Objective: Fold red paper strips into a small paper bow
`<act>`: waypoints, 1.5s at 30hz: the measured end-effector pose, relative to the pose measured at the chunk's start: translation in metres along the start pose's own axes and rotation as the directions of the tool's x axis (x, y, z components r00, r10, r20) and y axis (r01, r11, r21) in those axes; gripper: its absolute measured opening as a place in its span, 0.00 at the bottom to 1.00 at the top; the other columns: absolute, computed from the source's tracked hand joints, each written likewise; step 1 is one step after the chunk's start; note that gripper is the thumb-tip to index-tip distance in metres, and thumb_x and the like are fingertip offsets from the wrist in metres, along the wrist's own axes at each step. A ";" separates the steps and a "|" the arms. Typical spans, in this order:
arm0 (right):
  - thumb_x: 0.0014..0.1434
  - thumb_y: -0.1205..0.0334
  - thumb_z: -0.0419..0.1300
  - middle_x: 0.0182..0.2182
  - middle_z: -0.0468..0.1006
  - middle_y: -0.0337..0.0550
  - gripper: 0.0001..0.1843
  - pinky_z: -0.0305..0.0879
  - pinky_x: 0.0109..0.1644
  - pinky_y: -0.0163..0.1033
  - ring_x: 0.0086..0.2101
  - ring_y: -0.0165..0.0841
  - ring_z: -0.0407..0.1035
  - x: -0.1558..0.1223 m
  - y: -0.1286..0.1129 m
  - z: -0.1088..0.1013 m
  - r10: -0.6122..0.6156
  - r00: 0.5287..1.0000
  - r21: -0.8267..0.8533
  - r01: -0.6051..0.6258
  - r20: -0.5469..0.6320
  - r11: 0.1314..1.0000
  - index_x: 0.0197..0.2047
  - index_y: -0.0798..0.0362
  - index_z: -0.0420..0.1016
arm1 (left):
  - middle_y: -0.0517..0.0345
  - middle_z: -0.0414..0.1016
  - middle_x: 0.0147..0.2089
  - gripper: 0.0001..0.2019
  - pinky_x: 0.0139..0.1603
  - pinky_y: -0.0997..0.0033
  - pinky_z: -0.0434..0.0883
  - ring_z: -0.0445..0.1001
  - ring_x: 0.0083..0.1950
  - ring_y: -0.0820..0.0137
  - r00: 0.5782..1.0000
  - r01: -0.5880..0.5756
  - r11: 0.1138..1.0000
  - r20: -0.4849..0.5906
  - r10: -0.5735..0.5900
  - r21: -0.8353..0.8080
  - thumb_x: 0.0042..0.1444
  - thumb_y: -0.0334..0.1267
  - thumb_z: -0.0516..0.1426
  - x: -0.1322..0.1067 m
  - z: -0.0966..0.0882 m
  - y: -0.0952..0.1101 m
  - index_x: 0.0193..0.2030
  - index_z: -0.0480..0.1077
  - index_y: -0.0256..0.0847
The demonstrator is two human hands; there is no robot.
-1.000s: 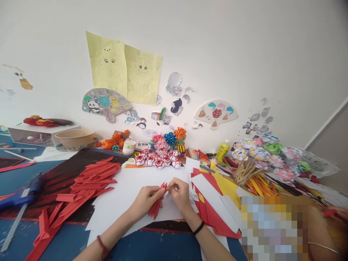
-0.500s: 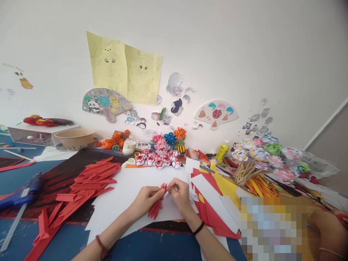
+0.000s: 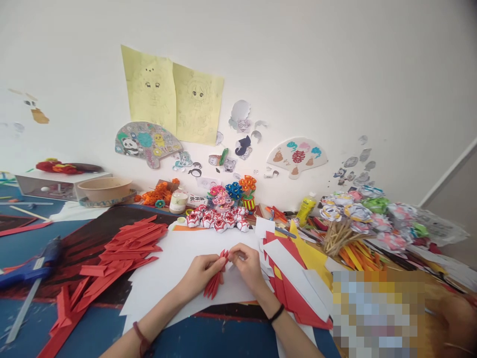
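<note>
My left hand (image 3: 201, 273) is closed around a bundle of folded red paper strips (image 3: 215, 281) that fans downward from my fingers. My right hand (image 3: 249, 266) pinches the top end of the same bundle, fingers pressed together. Both hands rest over a large white sheet (image 3: 167, 278) on the blue table. A heap of folded red paper pieces (image 3: 122, 248) lies to the left of the sheet. Sheets of red, white and yellow paper (image 3: 294, 278) lie stacked just right of my right hand.
A blue glue gun (image 3: 33, 266) lies at the left. Small red-and-white paper flowers (image 3: 218, 220), a paper bowl (image 3: 104, 188), a yellow-green bottle (image 3: 304, 209) and paper flowers on sticks (image 3: 350, 219) line the back. Another person's arm (image 3: 454, 318) shows at the lower right.
My hands and the red bundle have hardly moved. The other person's hand at the lower right has drawn further toward the frame's edge.
</note>
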State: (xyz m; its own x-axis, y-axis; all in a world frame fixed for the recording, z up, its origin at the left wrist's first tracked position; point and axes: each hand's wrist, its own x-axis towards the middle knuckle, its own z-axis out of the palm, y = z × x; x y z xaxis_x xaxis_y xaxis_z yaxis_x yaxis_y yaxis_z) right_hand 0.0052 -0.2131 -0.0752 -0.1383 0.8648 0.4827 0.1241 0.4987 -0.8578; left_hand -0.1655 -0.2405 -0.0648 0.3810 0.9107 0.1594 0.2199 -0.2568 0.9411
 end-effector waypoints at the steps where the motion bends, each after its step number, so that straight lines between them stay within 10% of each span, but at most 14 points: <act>1: 0.54 0.61 0.62 0.29 0.78 0.43 0.06 0.69 0.39 0.37 0.32 0.34 0.72 0.001 -0.001 -0.001 0.005 1.000 0.029 -0.006 0.015 1.000 0.33 0.54 0.77 | 0.57 0.76 0.24 0.24 0.27 0.77 0.64 0.70 0.23 0.73 1.000 -0.013 1.000 -0.016 0.013 0.005 0.61 0.55 0.47 0.000 0.000 -0.001 0.30 0.70 0.36; 17: 0.56 0.53 0.63 0.34 0.79 0.46 0.12 0.71 0.40 0.39 0.34 0.36 0.73 0.003 -0.017 -0.007 -0.065 0.989 -0.023 0.069 0.132 0.997 0.39 0.52 0.81 | 0.60 0.71 0.25 0.22 0.32 0.75 0.61 0.66 0.29 0.70 0.981 -0.056 0.963 -0.163 0.101 0.265 0.61 0.54 0.47 -0.003 -0.003 0.012 0.33 0.72 0.39; 24: 0.49 0.53 0.68 0.30 0.81 0.47 0.17 0.74 0.36 0.42 0.30 0.38 0.76 -0.002 -0.014 0.004 0.161 0.987 0.152 -0.155 -0.024 0.976 0.39 0.55 0.80 | 0.59 0.74 0.25 0.23 0.33 0.76 0.63 0.68 0.26 0.71 0.987 -0.060 0.980 -0.133 0.086 0.187 0.61 0.54 0.47 -0.004 0.001 0.014 0.28 0.71 0.38; 45: 0.50 0.55 0.68 0.31 0.81 0.48 0.13 0.74 0.36 0.42 0.30 0.38 0.76 -0.003 -0.008 0.008 0.145 0.989 0.203 -0.137 -0.023 0.970 0.35 0.56 0.79 | 0.60 0.70 0.23 0.26 0.29 0.76 0.61 0.64 0.24 0.73 0.984 -0.032 0.995 -0.169 0.049 0.099 0.63 0.54 0.44 -0.001 0.004 0.002 0.25 0.68 0.37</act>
State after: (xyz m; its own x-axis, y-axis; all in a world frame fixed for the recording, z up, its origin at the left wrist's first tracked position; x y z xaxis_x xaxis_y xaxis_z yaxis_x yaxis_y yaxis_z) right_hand -0.0036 -0.2201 -0.0718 -0.0960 0.9290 0.3573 -0.0600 0.3529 -0.9337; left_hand -0.1613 -0.2431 -0.0641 0.2336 0.9387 0.2534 0.2957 -0.3169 0.9012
